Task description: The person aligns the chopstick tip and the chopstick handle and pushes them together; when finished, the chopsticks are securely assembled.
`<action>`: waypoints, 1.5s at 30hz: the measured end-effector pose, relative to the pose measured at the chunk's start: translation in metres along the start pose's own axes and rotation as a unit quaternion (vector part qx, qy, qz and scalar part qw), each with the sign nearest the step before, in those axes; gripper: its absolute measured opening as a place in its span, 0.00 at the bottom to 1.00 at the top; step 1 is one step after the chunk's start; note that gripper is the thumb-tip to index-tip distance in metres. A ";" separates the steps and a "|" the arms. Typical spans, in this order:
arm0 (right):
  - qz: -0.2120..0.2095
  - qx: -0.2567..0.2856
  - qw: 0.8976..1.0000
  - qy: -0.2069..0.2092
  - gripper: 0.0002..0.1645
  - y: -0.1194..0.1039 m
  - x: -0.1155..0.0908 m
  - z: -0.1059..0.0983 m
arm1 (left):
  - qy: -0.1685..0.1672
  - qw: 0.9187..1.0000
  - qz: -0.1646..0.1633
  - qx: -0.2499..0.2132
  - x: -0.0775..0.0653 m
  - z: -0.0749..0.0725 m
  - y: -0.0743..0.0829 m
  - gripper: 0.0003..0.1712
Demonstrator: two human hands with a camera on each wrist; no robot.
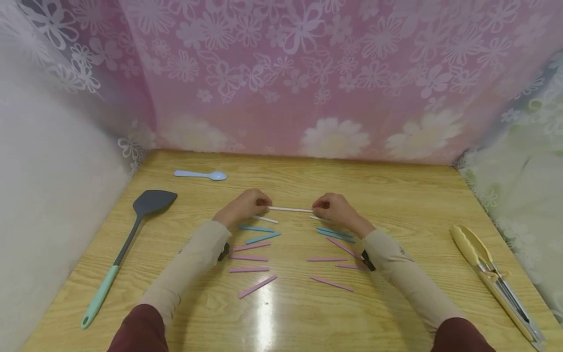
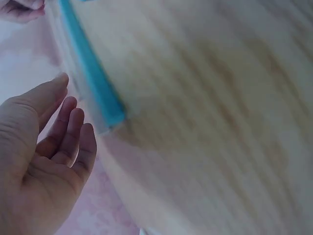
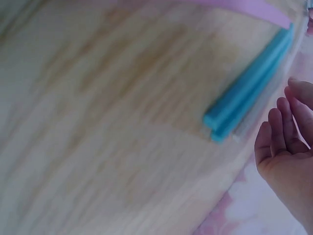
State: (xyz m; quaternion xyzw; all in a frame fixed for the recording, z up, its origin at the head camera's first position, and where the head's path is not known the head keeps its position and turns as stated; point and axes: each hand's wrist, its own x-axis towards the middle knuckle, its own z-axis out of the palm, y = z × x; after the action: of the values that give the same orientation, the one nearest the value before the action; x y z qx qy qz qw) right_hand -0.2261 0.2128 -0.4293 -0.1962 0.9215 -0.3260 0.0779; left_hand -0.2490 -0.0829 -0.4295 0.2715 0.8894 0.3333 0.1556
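Observation:
A thin white stick [image 1: 290,209] spans the space between the two hands near the table's middle. My left hand [image 1: 247,205] pinches its left end between thumb and fingers, and my right hand [image 1: 337,211] pinches the other end. Below the left hand lie another white stick [image 1: 266,220] and two blue sticks [image 1: 263,238]. Under the right hand, a white stick shows partly, beside a close pair of blue sticks [image 3: 249,85]. In the left wrist view a blue stick [image 2: 93,68] lies close by the left fingertips.
Several pink sticks [image 1: 249,270] lie in a left group, and more pink sticks [image 1: 332,283] in a right one. A dark spatula [image 1: 127,239] with a mint handle is at left, a light blue spoon [image 1: 200,174] behind it, yellow-tipped tongs [image 1: 492,278] at right. A pink floral curtain [image 1: 281,98] hangs behind.

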 end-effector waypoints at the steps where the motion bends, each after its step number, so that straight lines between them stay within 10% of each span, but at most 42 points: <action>1: 0.003 0.002 1.000 0.005 0.11 -0.001 -0.003 -0.002 | 0.006 1.000 0.000 -0.003 -0.002 -0.001 -0.001 0.16; 16: 0.044 0.024 0.999 -0.009 0.14 0.018 -0.038 -0.012 | 0.016 0.999 -0.005 -0.036 -0.040 -0.009 -0.012 0.14; 45: -0.004 0.000 1.000 -0.014 0.07 0.017 -0.036 -0.005 | 0.001 0.999 0.036 0.009 -0.032 0.000 -0.010 0.10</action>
State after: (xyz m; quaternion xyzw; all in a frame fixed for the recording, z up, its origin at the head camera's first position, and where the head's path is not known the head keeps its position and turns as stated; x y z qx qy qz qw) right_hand -0.2002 0.2430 -0.4354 -0.2040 0.9195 -0.3240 0.0893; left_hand -0.2272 -0.1082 -0.4336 0.3048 0.8821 0.3307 0.1403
